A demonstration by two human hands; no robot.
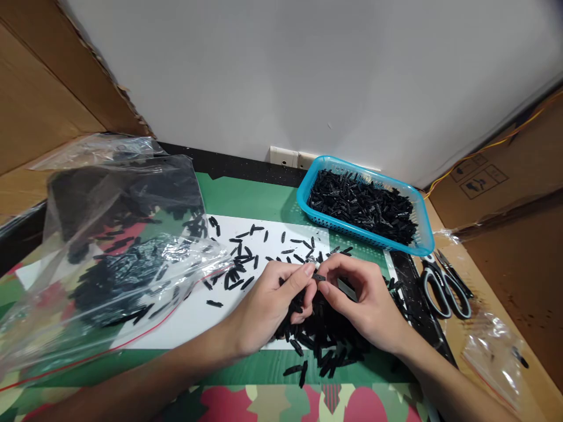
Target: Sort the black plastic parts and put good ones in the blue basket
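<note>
Head camera shows the left hand (268, 299) and the right hand (367, 296) with fingers pinching one small black piece (319, 277) between them, just above the loose pile (328, 334), where a light and steady grip near its ends should probably keep it from breaking.

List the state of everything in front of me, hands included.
Left hand: curled, pinching a black piece
Right hand: fingertips at that piece, grip unclear
Blue basket: upright, well filled with black pieces
Large clear bag: lying down, pieces inside, seal unclear
White sheet: flat, partly covered
Scissors: lying down, blade opening unclear
Small clear bag: crumpled
</note>
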